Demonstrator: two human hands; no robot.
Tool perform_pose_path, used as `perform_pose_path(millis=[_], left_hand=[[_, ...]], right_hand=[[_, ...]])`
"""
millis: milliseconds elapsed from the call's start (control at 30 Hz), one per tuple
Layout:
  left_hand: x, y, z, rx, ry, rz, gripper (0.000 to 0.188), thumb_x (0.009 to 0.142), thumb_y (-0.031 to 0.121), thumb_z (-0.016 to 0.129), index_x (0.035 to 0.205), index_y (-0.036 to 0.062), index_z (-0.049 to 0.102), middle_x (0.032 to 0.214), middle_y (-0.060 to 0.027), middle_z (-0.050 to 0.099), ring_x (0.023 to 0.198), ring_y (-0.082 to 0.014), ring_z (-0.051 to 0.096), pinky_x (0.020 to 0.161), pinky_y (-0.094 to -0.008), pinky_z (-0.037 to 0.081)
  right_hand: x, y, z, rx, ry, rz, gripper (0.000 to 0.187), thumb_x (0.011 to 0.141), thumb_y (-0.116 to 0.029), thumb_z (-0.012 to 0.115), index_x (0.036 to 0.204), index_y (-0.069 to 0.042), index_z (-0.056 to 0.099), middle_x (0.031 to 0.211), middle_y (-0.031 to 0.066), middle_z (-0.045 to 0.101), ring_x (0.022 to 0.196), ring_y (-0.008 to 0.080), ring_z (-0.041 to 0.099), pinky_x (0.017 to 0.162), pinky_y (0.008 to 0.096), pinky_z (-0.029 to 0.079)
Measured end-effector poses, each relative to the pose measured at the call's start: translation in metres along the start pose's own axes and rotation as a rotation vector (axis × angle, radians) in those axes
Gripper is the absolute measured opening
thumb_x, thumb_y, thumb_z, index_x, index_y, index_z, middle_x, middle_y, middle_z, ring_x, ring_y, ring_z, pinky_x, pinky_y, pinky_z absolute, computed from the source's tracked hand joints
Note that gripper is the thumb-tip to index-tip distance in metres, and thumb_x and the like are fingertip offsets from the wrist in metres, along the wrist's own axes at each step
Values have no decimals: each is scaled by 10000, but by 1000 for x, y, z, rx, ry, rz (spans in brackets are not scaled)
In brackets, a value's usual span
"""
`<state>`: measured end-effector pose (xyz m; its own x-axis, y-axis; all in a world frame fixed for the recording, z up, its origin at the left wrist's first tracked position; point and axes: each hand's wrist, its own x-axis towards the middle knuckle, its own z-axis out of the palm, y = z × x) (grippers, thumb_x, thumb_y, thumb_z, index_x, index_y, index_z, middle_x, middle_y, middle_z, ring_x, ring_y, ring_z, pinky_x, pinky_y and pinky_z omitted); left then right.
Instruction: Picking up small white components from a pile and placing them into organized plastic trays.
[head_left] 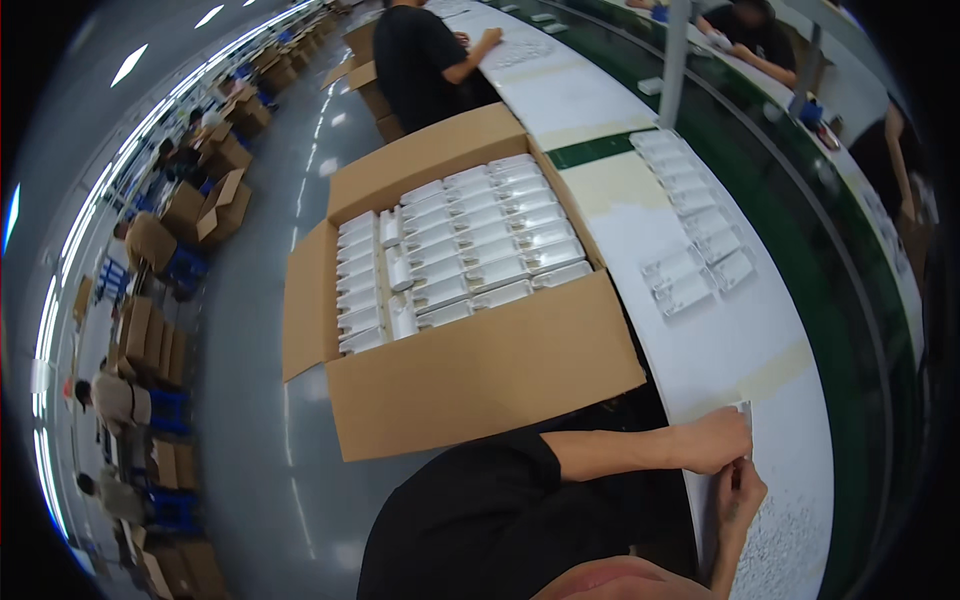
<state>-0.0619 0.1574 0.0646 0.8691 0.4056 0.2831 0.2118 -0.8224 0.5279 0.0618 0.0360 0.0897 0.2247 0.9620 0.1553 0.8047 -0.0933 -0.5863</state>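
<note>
Ahead of the left hand [722,440] lie white trays [683,288]; carton [480,370] leftward.

Your L hand [716,441] & R hand [741,491] are together over the worktable's [740,340] near part, L a bit farther; a small part [744,408] sticks out past your L hand. Scattered bits [790,530] lie to the R. Carton [480,370] is just L of table, w/ rows of trays [480,240] in it; more trays [690,280] on table, beyond your hands. Conveyor [850,330] runs along table's R side; co-worker [420,60] behind carton, far.
</note>
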Motion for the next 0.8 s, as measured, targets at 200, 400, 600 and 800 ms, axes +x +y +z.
perform_pose_path(millis=[200,400,600,800], left_hand=[[16,11,-17,159,-94,54,89,686,122,709,734,57,747,697,-136,701,617,-341,617,595,-439,513],[30,-2,-13,234,-284,245,133,728,170,669,763,72,752,716,-123,711,633,-339,615,607,-449,515],[36,-9,-9,173,-386,457,143,712,173,664,764,73,751,712,-125,710,628,-353,603,603,-461,510],[20,-15,-13,53,-358,380,108,744,110,647,734,20,706,725,-149,690,626,-373,605,589,-442,509]], right_hand=[[-23,-1,4,71,151,-44,101,928,-65,642,941,30,675,751,116,669,655,192,568,651,319,496],[-29,-12,1,120,113,44,117,942,-66,631,989,33,670,834,125,687,718,197,575,714,309,500],[-35,1,2,192,82,37,128,943,-54,624,1001,50,669,858,144,695,743,209,603,730,314,511],[-35,25,6,73,101,-34,95,923,-8,633,1001,32,669,871,130,667,719,219,574,691,325,484]])
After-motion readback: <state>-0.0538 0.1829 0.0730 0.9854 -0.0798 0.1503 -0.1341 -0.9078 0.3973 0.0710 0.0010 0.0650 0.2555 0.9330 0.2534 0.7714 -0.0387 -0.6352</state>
